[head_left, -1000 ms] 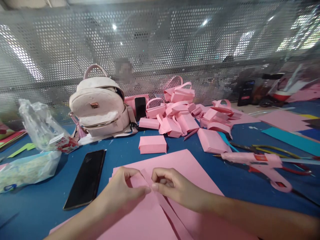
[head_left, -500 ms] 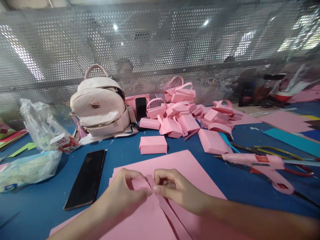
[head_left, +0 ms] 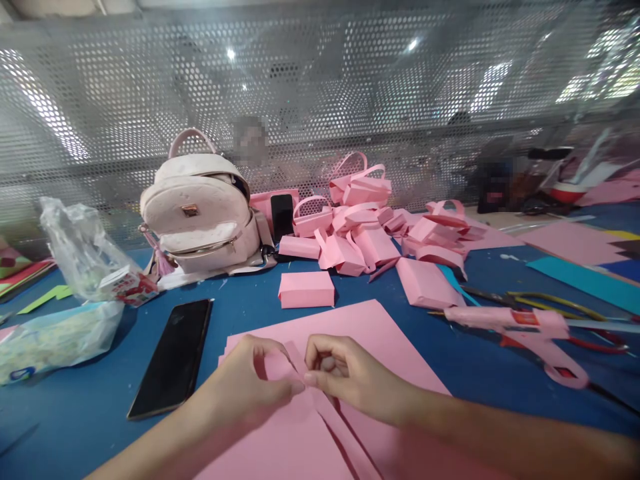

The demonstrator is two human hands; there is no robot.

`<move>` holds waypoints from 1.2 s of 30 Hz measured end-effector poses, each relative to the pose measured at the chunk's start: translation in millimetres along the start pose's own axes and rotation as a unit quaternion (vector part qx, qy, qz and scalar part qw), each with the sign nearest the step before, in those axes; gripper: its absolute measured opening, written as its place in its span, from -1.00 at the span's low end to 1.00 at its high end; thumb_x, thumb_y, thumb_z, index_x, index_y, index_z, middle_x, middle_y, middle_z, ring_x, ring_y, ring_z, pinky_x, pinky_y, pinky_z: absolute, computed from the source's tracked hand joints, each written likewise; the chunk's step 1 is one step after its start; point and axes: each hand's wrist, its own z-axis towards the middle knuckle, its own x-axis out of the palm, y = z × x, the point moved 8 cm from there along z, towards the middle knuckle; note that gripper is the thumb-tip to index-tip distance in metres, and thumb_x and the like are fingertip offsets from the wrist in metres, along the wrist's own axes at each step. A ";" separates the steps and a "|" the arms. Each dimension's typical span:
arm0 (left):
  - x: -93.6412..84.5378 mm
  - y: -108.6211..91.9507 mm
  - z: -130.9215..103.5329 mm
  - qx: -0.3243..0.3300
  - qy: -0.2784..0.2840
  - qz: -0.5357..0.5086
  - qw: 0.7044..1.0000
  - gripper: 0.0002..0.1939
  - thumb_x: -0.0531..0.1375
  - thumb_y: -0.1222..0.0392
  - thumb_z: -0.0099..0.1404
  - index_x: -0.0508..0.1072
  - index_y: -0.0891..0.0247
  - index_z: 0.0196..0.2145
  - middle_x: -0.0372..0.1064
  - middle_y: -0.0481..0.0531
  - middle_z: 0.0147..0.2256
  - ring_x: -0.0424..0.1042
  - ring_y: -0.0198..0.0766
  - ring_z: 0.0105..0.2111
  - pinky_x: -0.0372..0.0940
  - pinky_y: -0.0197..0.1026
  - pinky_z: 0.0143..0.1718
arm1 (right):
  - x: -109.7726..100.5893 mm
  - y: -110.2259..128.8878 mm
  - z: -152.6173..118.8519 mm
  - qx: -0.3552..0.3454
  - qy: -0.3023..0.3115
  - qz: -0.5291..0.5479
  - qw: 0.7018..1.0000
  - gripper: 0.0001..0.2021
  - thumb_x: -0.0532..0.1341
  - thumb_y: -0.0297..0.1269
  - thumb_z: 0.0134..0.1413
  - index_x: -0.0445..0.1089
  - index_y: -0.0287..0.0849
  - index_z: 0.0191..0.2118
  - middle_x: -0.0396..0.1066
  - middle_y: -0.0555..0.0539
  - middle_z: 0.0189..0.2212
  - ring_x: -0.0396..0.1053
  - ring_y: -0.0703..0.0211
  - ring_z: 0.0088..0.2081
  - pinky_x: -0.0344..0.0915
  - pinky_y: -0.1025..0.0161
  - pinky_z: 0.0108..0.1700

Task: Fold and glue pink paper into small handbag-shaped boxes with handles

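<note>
My left hand pinches the folded edge of a pink paper sheet, thumb and fingers closed on it. Close beside it, my right hand has thumb and forefinger pressed together on the narrow folded strip along that sheet's edge. The strip stands partly lifted and runs toward the near edge of the view. Beneath both hands lie larger pink paper sheets. Just beyond them sits a small folded pink paper box.
A pink glue gun and pliers lie to the right. At left are a black phone, a tissue pack and a plastic bag. Behind stand a backpack and piled pink paper bags before a perforated metal screen.
Both hands keep their hold on the paper edge. My right hand has shifted very slightly left and up; the other things lie as before.
</note>
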 end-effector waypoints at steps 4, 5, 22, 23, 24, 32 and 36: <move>2.9 0.2 -0.8 0.001 0.010 0.014 1.000 -0.84 0.28 0.13 0.07 0.61 0.27 -0.47 0.48 -0.02 -0.46 0.39 -0.26 -0.44 0.22 -0.33 -0.47 | 1.6 1.6 -1.1 -0.003 -0.007 0.009 1.000 -0.80 0.30 -0.28 0.05 0.25 -0.18 -0.41 0.20 0.10 -0.50 0.12 0.33 -0.49 0.06 0.33 -0.44; 3.8 -1.4 -0.9 0.007 0.015 0.012 1.000 -0.84 0.27 0.14 0.08 0.61 0.27 -0.47 0.49 -0.01 -0.45 0.40 -0.25 -0.42 0.23 -0.32 -0.45 | 2.4 1.9 -1.3 -0.002 -0.006 0.014 1.000 -0.79 0.31 -0.27 0.04 0.25 -0.18 -0.42 0.20 0.10 -0.51 0.11 0.33 -0.49 0.06 0.33 -0.43; 0.6 -4.6 0.8 0.054 0.001 0.004 0.999 -0.86 0.26 0.18 0.09 0.56 0.29 -0.53 0.50 0.00 -0.49 0.41 -0.26 -0.44 0.27 -0.30 -0.40 | 3.3 5.7 -0.1 0.004 0.017 0.045 0.999 -0.70 0.39 -0.17 0.03 0.26 -0.18 -0.42 0.21 0.11 -0.48 0.11 0.35 -0.47 0.05 0.33 -0.41; 0.4 -5.8 0.3 0.056 -0.003 0.000 0.998 -0.87 0.25 0.19 0.09 0.56 0.28 -0.53 0.51 0.00 -0.48 0.42 -0.25 -0.43 0.28 -0.30 -0.40 | 2.8 5.2 -0.2 -0.001 0.012 0.048 0.999 -0.70 0.39 -0.17 0.03 0.26 -0.18 -0.42 0.21 0.10 -0.48 0.12 0.34 -0.46 0.05 0.33 -0.40; 0.2 -7.2 -0.3 0.058 -0.006 -0.007 0.998 -0.87 0.24 0.21 0.08 0.56 0.28 -0.52 0.52 0.00 -0.47 0.43 -0.25 -0.42 0.28 -0.30 -0.39 | 2.4 4.8 -0.4 -0.006 0.006 0.051 0.999 -0.69 0.39 -0.17 0.02 0.25 -0.18 -0.43 0.21 0.10 -0.48 0.11 0.34 -0.47 0.05 0.33 -0.41; -2.1 -5.5 0.0 0.043 -0.009 -0.030 0.999 -0.84 0.22 0.18 0.08 0.57 0.29 -0.51 0.50 -0.02 -0.49 0.39 -0.28 -0.47 0.25 -0.29 -0.40 | 4.7 5.9 0.1 0.007 0.027 0.031 0.999 -0.79 0.28 -0.22 0.11 0.24 -0.16 -0.39 0.15 0.13 -0.51 0.07 0.35 -0.50 0.03 0.34 -0.44; -6.5 0.9 1.1 0.029 -0.033 -0.003 0.999 -0.81 0.24 0.13 0.08 0.58 0.29 -0.51 0.48 -0.02 -0.51 0.38 -0.27 -0.48 0.23 -0.28 -0.42 | 2.4 9.4 1.4 -0.007 0.024 0.016 1.000 -0.81 0.30 -0.26 0.05 0.27 -0.17 -0.41 0.23 0.08 -0.44 0.15 0.32 -0.42 0.10 0.31 -0.35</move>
